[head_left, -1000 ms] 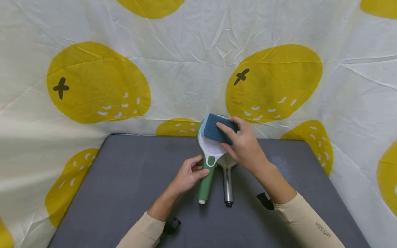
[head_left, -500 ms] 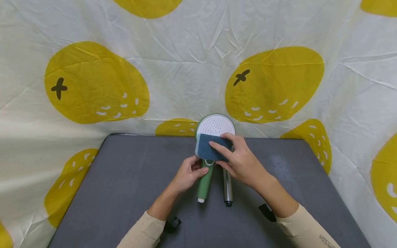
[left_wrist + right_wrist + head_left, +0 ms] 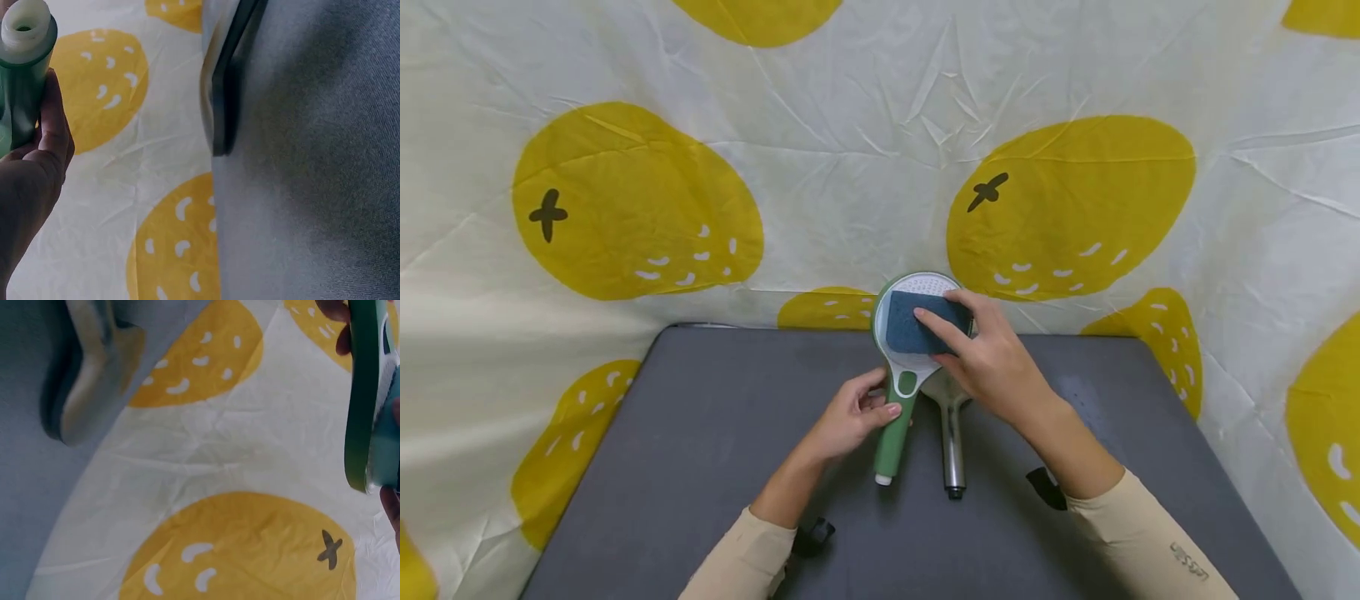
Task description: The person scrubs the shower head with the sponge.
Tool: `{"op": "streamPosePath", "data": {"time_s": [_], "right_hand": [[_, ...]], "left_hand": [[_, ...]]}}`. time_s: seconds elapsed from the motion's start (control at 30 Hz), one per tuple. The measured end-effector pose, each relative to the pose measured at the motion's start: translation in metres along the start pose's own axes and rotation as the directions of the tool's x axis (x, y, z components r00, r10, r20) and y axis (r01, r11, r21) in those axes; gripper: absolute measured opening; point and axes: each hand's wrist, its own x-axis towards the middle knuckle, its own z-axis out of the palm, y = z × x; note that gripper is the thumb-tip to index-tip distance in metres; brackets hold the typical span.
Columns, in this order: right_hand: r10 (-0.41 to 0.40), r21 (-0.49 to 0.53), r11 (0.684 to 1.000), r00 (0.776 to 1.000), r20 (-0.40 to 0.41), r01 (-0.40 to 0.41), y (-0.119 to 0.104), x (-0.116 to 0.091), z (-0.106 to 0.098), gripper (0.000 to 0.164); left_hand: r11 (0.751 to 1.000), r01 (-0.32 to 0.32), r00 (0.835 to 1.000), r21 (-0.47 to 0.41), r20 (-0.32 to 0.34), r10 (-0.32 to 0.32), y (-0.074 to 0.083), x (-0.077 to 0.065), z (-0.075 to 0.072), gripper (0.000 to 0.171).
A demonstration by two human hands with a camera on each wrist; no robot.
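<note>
My left hand (image 3: pixel 853 421) grips the green handle of a shower head (image 3: pixel 891 442), holding it up with its white nozzle face toward me. In the left wrist view the white threaded end of the shower head (image 3: pixel 25 28) shows above the fingers. A dark blue sponge (image 3: pixel 910 323) with a light blue layer lies against the nozzle face, pinched by my right hand (image 3: pixel 1000 358). From the right side, the sponge (image 3: pixel 386 444) sits flat against the shower head (image 3: pixel 362 394). Behind them a chrome shower head (image 3: pixel 952 450) lies on the grey table, its round head mostly hidden.
The grey table (image 3: pixel 737 433) ends at a white cloth backdrop (image 3: pixel 850 208) printed with yellow fruit. Faint wet marks (image 3: pixel 1082 396) show on the table at the right. Black wrist-camera mounts (image 3: pixel 1047 487) hang below both wrists.
The sponge slid down over the lower nozzle face and neck, then back up to the middle of the face. My left hand keeps its grip on the handle; the chrome shower head stays put.
</note>
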Motion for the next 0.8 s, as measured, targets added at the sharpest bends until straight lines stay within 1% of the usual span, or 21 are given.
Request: {"op": "streamPosePath", "data": {"time_s": [0.1, 0.17, 0.27, 0.37, 0.5, 0.63, 0.8], "right_hand": [[0.029, -0.014, 0.999, 0.999, -0.027, -0.029, 0.006, 0.006, -0.006, 0.072], [0.070, -0.024, 0.997, 0.997, -0.040, -0.071, 0.011, 0.009, -0.010, 0.071], [0.129, -0.028, 0.991, 0.990, -0.056, -0.130, 0.016, 0.009, -0.015, 0.070], [0.150, -0.031, 0.988, 0.987, -0.063, -0.152, 0.018, 0.007, -0.017, 0.070], [0.116, -0.037, 0.992, 0.991, -0.064, -0.119, 0.016, 0.002, -0.013, 0.070], [0.082, -0.020, 0.996, 0.996, -0.040, -0.082, 0.009, -0.005, -0.005, 0.072], [0.084, 0.043, 0.996, 0.996, -0.018, -0.083, -0.002, -0.017, 0.005, 0.076]], "left_hand": [[1.000, -0.005, 1.000, 0.005, -0.004, 0.005, 0.002, 0.000, 0.000, 0.043], [1.000, -0.006, 1.000, 0.014, -0.006, 0.006, 0.002, 0.000, 0.000, 0.040], [1.000, -0.005, 1.000, 0.026, -0.005, 0.005, 0.001, -0.001, -0.001, 0.037], [1.000, -0.004, 1.000, 0.027, -0.006, 0.004, -0.001, 0.000, -0.001, 0.037], [1.000, -0.014, 1.000, 0.010, -0.004, 0.015, -0.003, 0.000, -0.001, 0.037], [0.999, -0.043, 0.999, -0.027, -0.008, 0.043, -0.004, 0.002, -0.001, 0.038], [0.998, -0.053, 0.998, -0.040, -0.030, 0.051, -0.005, 0.003, -0.002, 0.044]]}}
